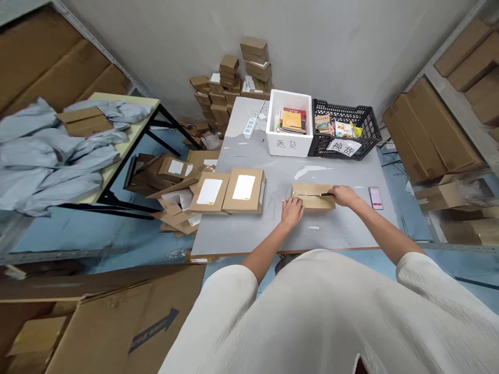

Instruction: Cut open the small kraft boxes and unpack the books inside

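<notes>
A small brown cardboard box lies on the grey table in front of me, its long side running left to right. My left hand grips the box's left end, with fingers bent over the near corner. In my right hand is a utility knife with a dark and yellow handle. Its tip points left, over the seam along the top of the box. How deep the blade sits cannot be made out. A phone with a lit screen lies to the right of my right hand.
Two labelled cardboard boxes sit on the table's left side. A white foam bin and a black crate, both holding books, stand at the back. A power strip lies beside them. Grey parcels cover a side table.
</notes>
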Motion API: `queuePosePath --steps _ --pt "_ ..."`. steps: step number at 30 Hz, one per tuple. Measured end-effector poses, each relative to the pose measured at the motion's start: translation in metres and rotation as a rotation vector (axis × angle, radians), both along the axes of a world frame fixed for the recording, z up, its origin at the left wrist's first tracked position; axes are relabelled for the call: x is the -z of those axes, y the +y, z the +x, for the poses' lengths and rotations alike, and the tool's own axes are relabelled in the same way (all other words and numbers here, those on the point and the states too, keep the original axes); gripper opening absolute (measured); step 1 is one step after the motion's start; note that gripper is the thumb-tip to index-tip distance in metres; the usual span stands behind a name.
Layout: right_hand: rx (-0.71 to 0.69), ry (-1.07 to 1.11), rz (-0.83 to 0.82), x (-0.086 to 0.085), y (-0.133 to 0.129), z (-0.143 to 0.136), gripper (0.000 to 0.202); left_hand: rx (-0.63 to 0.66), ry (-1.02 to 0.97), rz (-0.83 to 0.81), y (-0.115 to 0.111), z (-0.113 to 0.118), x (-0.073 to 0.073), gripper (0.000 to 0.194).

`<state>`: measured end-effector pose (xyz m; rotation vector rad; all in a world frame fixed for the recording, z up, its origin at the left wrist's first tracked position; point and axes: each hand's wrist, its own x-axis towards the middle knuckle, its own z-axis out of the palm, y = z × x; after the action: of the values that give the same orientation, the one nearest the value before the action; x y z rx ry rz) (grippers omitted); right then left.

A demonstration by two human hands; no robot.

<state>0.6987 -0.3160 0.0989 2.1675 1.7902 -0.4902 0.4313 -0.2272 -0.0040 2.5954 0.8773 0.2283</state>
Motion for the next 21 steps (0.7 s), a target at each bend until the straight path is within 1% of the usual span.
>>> queuePosePath --steps 5,9,14,17,19,21 --pt "0.040 -0.068 -0.061 -0.017 -0.026 0.021 0.034 0.003 0.129 0.033 0.000 0.006 -0.009 0.038" --pt "0.060 -0.073 -0.054 -0.021 -0.046 0.041 0.035 -0.014 0.174 0.038 0.002 0.012 -0.012 0.042" --pt "0.088 -0.009 -0.012 -0.013 -0.065 0.064 0.033 -0.037 0.211 0.029 0.002 0.014 -0.013 0.044" --pt "0.106 0.045 0.033 -0.005 -0.074 0.077 0.033 -0.056 0.215 0.026 0.000 0.016 -0.015 0.040" --pt "0.120 0.090 0.066 0.001 -0.079 0.084 0.033 -0.034 0.200 0.026 -0.002 0.023 -0.016 0.037" --pt "0.141 0.143 0.098 0.007 -0.083 0.090 0.033 0.035 0.181 0.017 -0.004 0.034 -0.018 0.039"
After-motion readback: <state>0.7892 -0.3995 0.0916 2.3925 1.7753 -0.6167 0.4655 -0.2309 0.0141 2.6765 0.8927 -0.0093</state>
